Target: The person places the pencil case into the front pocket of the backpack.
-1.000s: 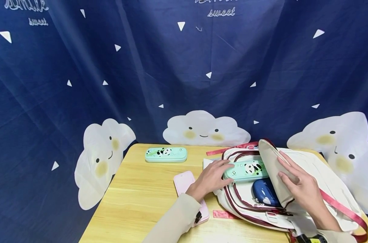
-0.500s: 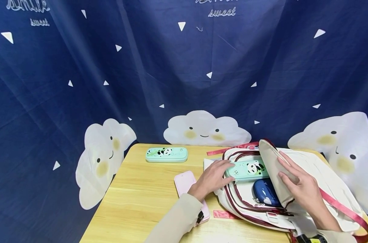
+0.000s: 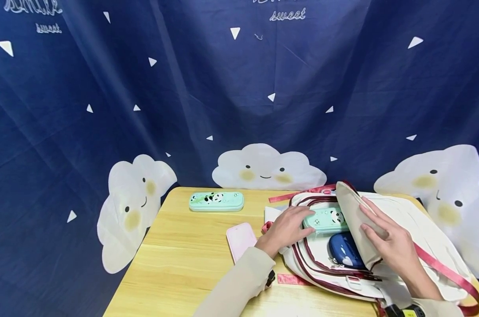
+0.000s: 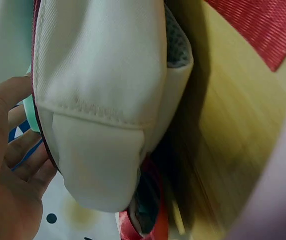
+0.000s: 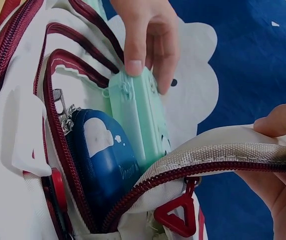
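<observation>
Navy curtain (image 3: 239, 88) w/ smiling clouds hangs behind the bag. Wood table (image 3: 176, 255) is under it. The backpack (image 3: 405, 209) itself — cream w/ maroon zips — lies there w/ a pocket unzipped. Its flap (image 3: 354, 215) is lifted at the right of that pocket, and my R hand (image 3: 395, 248) holds it by the edge, the cloth running btw my fingers. My L hand (image 3: 284, 231) is at the bag's left edge, thumb and fingers gripping the left end of the mint panda case (image 3: 324, 221). That case is in the mouth of the bag's open pocket, its right end hidden by the flap. Left of the bag, on the table, a flat pink case (image 3: 240, 240) is partly hidden by my L sleeve (image 3: 241, 275) — can't tell if they touch. Farther left of the bag, toward the table's far edge, the 2nd mint case (image 3: 216, 201) lies flat, panda up. The blue case (image 3: 346, 251) sits in the bag's pocket, just beside the mint one, on my side. Red zip pull (image 5: 189, 215) hangs off the bag's flap.
</observation>
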The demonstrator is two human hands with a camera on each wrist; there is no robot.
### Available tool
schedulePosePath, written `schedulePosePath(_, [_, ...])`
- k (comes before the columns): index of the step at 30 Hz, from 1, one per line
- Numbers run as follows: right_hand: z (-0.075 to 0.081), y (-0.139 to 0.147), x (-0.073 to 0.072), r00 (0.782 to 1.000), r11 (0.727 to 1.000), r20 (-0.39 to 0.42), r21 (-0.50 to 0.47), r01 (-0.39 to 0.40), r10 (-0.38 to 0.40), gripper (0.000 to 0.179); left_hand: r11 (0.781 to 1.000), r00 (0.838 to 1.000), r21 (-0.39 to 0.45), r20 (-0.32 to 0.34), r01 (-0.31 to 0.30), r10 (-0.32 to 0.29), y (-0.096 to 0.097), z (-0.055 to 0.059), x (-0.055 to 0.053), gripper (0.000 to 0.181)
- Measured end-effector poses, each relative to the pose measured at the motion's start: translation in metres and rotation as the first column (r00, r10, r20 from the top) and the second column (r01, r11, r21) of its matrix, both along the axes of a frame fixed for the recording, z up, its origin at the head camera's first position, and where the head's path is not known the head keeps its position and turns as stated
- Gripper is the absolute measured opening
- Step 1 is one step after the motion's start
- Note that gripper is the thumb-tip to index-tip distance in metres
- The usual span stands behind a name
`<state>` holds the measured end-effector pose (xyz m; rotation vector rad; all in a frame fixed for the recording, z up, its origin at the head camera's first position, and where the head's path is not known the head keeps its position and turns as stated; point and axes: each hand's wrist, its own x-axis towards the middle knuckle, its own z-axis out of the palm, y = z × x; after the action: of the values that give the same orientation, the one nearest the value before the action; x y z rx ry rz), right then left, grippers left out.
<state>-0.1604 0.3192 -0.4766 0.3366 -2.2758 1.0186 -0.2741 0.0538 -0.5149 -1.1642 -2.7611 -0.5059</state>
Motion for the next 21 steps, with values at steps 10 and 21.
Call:
schedulePosePath(10, [-0.001,0.000,-0.001,1.000,1.000,-0.010,0.002,-0.011,0.011,0.063,1.000,1.000,0.004,0.011,-0.010,0.010,0.017,-0.003,-0.003,0.055])
schedulePosePath(21, [-0.001,-0.001,-0.002,0.999,1.000,-0.023,0.011,-0.027,0.028,0.064,0.999,1.000,0.034,0.001,-0.005,0.005,0.033,-0.005,-0.001,0.053])
